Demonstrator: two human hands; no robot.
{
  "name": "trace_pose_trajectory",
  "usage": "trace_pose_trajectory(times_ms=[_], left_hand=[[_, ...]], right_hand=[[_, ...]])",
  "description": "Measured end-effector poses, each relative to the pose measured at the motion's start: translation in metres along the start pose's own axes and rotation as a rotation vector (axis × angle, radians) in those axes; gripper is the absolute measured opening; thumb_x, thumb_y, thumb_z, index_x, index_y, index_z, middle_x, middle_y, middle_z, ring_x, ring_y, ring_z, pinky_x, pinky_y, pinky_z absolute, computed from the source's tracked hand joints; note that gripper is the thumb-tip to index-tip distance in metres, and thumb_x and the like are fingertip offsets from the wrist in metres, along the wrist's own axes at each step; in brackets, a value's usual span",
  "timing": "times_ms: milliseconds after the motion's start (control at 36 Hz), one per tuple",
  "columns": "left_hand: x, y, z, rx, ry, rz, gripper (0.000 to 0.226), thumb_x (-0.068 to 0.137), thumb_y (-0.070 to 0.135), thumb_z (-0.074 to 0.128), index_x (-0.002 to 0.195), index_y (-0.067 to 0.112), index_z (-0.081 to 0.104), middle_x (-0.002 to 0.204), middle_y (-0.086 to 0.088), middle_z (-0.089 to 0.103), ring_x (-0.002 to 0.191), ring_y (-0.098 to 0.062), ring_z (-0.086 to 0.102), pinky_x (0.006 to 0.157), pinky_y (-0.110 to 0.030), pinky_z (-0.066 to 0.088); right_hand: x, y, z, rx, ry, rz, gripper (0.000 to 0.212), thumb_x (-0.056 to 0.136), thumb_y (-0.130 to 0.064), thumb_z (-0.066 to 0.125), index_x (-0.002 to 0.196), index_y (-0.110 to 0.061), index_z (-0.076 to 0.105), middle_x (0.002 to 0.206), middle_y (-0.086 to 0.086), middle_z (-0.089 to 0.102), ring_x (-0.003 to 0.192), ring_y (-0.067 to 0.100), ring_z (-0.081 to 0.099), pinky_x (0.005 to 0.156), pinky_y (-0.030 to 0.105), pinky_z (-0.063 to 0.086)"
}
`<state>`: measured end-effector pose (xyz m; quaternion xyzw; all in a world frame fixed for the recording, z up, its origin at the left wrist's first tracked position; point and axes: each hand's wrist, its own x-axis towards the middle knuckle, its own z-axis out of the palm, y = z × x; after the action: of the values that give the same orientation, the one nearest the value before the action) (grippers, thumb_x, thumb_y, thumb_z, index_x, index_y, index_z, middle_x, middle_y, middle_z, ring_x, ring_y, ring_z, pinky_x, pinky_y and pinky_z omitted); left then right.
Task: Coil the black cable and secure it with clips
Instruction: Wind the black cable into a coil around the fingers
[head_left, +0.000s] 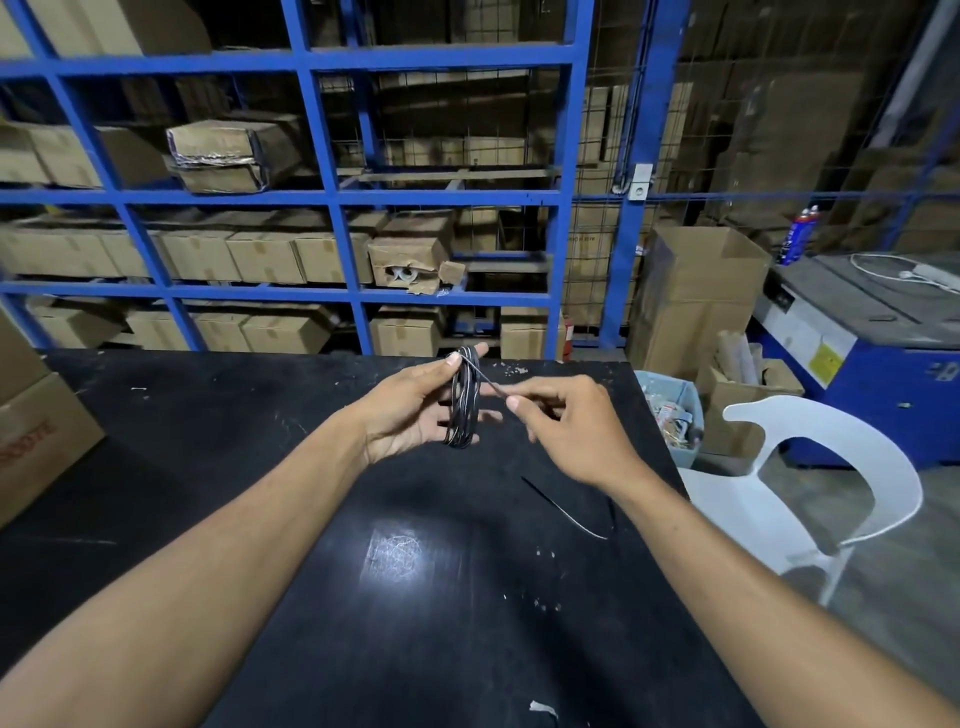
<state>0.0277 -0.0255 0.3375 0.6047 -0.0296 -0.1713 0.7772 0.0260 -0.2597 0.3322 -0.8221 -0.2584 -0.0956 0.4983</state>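
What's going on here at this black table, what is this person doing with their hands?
A person is winding a black cable into a small coil above the black table. The left hand holds the coil upright, thumb pinning the top, while the right hand pinches the loose strand leading off the coil. A thin black strip lies on the table below the right wrist. No clip is visible on the coil yet.

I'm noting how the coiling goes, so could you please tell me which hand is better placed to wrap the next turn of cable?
Probably the right hand: it pinches the free strand leading off the black cable coil, while the left hand holds that coil looped around its fingers.
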Motion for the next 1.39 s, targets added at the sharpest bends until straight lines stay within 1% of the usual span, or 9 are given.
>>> trace_pose_trajectory(times_ms=[333,639,806,861,917,1111,1194,1278,1389], left_hand=[[0.005,0.019,0.007,-0.293,-0.025,0.091,0.046,0.109,0.044,0.041,0.152,0.031,0.055,0.153,-0.028,0.055,0.136,-0.054,0.056,0.103,-0.072,0.050],[-0.010,0.029,0.022,-0.287,-0.283,0.068,0.051,0.109,0.045,0.045,0.158,0.036,0.045,0.162,-0.025,0.046,0.144,-0.053,0.048,0.107,-0.072,0.047],[-0.016,0.011,0.035,-0.156,-0.505,-0.134,0.053,0.110,0.046,0.043,0.161,0.035,0.038,0.161,-0.026,0.047,0.135,-0.052,0.057,0.115,-0.069,0.037],[-0.017,0.002,0.035,-0.077,-0.532,-0.210,0.054,0.110,0.047,0.043,0.162,0.034,0.037,0.160,-0.025,0.048,0.134,-0.052,0.059,0.115,-0.065,0.039],[-0.018,-0.004,0.035,-0.021,-0.515,-0.261,0.054,0.109,0.048,0.046,0.160,0.033,0.041,0.157,-0.026,0.051,0.133,-0.053,0.059,0.113,-0.064,0.043],[-0.020,-0.020,0.027,0.119,-0.308,-0.284,0.046,0.108,0.048,0.050,0.152,0.034,0.054,0.144,-0.026,0.064,0.127,-0.052,0.064,0.105,-0.055,0.054],[-0.015,-0.021,0.028,0.191,-0.154,-0.231,0.044,0.107,0.050,0.052,0.145,0.027,0.059,0.134,-0.025,0.072,0.119,-0.049,0.071,0.086,-0.041,0.064],[-0.008,-0.022,0.031,0.268,0.028,-0.128,0.043,0.107,0.051,0.051,0.137,0.021,0.060,0.122,-0.020,0.078,0.111,-0.042,0.076,0.095,-0.044,0.055],[0.001,-0.024,0.034,0.210,0.196,0.007,0.042,0.109,0.044,0.051,0.130,0.014,0.071,0.120,-0.025,0.077,0.106,-0.040,0.074,0.088,-0.044,0.051]], right_hand=[[-0.030,0.041,0.030,0.664,-0.223,0.450,0.022,0.104,-0.013,0.062,0.112,-0.011,0.083,0.058,0.002,0.053,0.044,0.006,0.032,0.049,0.022,0.020],[-0.035,0.080,0.040,0.491,-0.486,0.605,0.024,0.103,-0.032,0.067,0.111,-0.019,0.084,0.061,-0.003,0.054,0.051,0.009,0.037,0.049,0.020,0.026],[0.000,0.060,0.022,0.134,-0.270,0.421,0.033,0.101,-0.025,0.071,0.090,0.005,0.081,0.070,0.013,0.067,0.061,0.018,0.056,0.060,0.036,0.041],[0.018,0.047,0.009,0.024,-0.261,0.339,0.023,0.098,-0.021,0.074,0.079,-0.009,0.082,0.072,0.002,0.074,0.069,0.012,0.063,0.069,0.035,0.047],[0.035,0.033,-0.004,-0.144,-0.291,0.241,0.032,0.093,-0.020,0.078,0.063,-0.031,0.075,0.064,-0.016,0.069,0.068,-0.001,0.061,0.073,0.027,0.048],[0.065,-0.025,-0.034,-0.580,-0.376,0.044,0.013,0.082,-0.037,0.087,0.079,-0.024,0.082,0.073,-0.015,0.069,0.083,0.011,0.066,0.083,0.044,0.060],[0.063,-0.039,-0.036,-0.579,-0.366,0.021,0.006,0.088,-0.023,0.081,0.083,-0.024,0.084,0.074,-0.018,0.069,0.086,0.010,0.067,0.084,0.044,0.062],[0.054,-0.044,-0.028,-0.528,-0.260,0.050,0.017,0.091,-0.018,0.068,0.089,-0.021,0.084,0.085,-0.009,0.075,0.095,0.014,0.064,0.092,0.041,0.059],[0.032,-0.041,-0.006,-0.386,-0.073,0.101,0.030,0.095,-0.016,0.058,0.112,-0.021,0.083,0.114,-0.002,0.081,0.107,0.016,0.068,0.097,0.018,0.045]])
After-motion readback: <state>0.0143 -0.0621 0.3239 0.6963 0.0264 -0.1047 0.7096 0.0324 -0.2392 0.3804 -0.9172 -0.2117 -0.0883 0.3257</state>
